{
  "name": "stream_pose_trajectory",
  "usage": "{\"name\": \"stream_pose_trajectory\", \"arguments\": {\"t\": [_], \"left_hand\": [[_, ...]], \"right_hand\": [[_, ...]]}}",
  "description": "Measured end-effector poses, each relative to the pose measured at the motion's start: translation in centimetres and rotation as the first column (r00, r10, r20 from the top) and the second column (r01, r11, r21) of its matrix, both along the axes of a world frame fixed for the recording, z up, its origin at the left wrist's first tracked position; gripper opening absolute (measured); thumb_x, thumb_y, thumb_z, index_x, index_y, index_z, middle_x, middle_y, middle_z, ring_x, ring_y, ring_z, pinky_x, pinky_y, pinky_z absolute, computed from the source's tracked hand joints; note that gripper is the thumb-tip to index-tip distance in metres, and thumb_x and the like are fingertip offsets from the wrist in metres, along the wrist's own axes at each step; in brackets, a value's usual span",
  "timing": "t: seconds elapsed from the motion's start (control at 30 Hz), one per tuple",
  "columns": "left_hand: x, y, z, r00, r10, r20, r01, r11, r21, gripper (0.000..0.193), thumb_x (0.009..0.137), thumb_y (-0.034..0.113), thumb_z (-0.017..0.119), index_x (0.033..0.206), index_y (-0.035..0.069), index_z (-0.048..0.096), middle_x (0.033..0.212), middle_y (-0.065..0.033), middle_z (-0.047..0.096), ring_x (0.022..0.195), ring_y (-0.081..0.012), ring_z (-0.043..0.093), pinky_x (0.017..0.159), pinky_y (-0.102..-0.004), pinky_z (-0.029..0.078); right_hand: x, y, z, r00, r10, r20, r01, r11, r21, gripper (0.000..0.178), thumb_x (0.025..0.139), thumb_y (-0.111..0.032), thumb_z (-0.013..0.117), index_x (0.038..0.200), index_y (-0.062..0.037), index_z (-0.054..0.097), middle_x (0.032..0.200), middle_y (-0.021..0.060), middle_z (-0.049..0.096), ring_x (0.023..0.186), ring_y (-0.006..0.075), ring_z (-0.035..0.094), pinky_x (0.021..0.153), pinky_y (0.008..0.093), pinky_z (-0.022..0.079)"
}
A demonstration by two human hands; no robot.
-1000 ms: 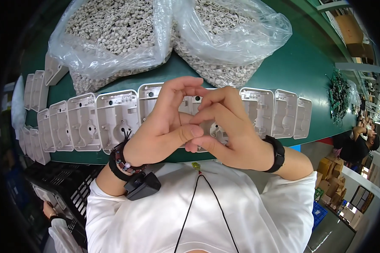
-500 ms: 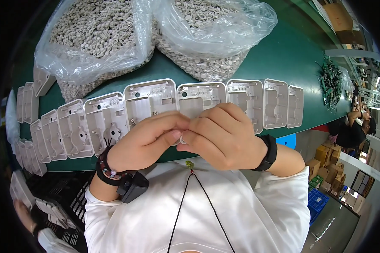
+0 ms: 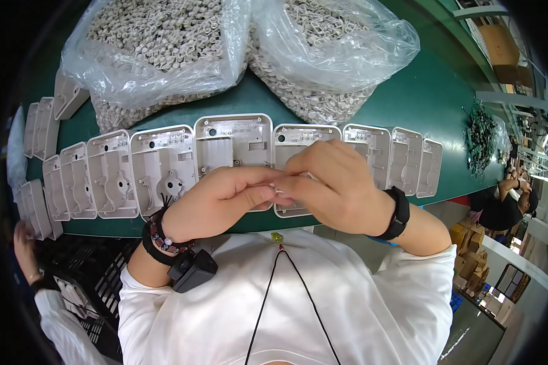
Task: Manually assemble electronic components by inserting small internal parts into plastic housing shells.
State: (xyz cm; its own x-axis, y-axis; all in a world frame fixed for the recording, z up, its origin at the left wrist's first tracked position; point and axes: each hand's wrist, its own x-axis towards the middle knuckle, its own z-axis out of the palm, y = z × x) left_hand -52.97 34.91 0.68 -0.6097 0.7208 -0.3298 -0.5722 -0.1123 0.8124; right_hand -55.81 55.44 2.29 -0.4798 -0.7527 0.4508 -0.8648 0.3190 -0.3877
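Both hands meet in front of my chest, over the near edge of the green table. My left hand [image 3: 225,198] is closed, thumb and fingers pinching a small white plastic part [image 3: 277,190]. My right hand [image 3: 338,185] is closed at the same spot, its fingertips at that part; a bit of white also shows beneath its curled fingers. Most of the part is hidden by fingers, so its exact shape is unclear. Behind the hands stands a row of light grey plastic housings [image 3: 234,143], open side toward me. The right hand covers some of one housing [image 3: 306,132].
Two clear plastic bags [image 3: 158,91] [image 3: 335,76] full of small whitish parts lie on the green table [image 3: 429,91]. Dark wires [image 3: 480,137] are heaped far right. At left, another person's hand [image 3: 24,246] is near more housings [image 3: 35,210], above a black crate [image 3: 97,267].
The view has shifted, so the table's contents appear further right. My hands still meet at the small part, with the fingers rearranged. The other person's hand has moved from a housing by the crate toward the table.
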Motion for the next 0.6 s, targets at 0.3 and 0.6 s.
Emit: {"name": "stream_pose_trajectory", "arguments": {"t": [0.3, 0.6], "left_hand": [[-0.3, -0.1, 1.0, 0.28, -0.504, -0.817, -0.314, 0.756, -0.574, 0.027, 0.078, 0.014, 0.051, 0.104, 0.006, 0.057, 0.114, -0.0043, 0.055, 0.104, -0.0211, 0.051, 0.082, -0.0321, 0.04], [0.5, -0.1, -0.5, 0.142, -0.538, -0.831, -0.386, 0.743, -0.547, 0.031, 0.075, 0.014, 0.05, 0.105, 0.008, 0.058, 0.12, -0.0038, 0.052, 0.109, -0.0195, 0.049, 0.089, -0.0319, 0.036]], "right_hand": [[-7.6, 1.2, -1.5, 0.955, 0.293, -0.038, -0.259, 0.892, 0.371, 0.014, 0.06, -0.013, 0.06, 0.073, -0.0071, 0.058, 0.08, 0.0044, 0.05, 0.073, 0.0204, 0.051, 0.062, 0.0326, 0.042], [-8.2, -0.3, -2.2, 0.905, 0.426, -0.004, -0.362, 0.774, 0.519, 0.01, 0.064, -0.017, 0.057, 0.063, -0.008, 0.059, 0.092, 0.0023, 0.05, 0.092, 0.0192, 0.046, 0.079, 0.0316, 0.039]]}}
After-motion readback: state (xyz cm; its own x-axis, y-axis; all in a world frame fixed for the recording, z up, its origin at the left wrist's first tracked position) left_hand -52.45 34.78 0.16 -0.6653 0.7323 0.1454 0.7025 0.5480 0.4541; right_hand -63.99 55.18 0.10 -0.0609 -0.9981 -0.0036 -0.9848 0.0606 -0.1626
